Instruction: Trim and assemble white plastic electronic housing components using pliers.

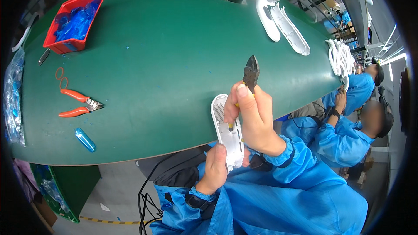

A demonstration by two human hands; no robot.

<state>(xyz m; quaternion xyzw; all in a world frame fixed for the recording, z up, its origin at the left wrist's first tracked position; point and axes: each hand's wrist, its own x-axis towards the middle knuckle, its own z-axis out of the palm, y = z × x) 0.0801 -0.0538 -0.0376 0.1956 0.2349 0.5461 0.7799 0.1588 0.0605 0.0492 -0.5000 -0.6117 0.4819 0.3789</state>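
Note:
My left hand (212,169) is closed round the lower end of a white plastic housing (234,146), a long rounded shell with a perforated grille at its upper end. In my right hand (256,119) is a pair of pliers (251,73), dark jaws pointing up and away. One yellow handle end comes out below my fingers, over the inside of the housing; whether it touches cannot be made out. The housing sits at the table's near edge, partly covered by my right hand.
Orange-handled cutters (78,103), a blue glossy piece (85,139) and orange rings (61,77) lie left on the green table (161,74). Farther back stands a red bin (51,39) of blue film. White shells (289,30) lie far right; co-workers (344,135) sit beyond white parts (341,58).

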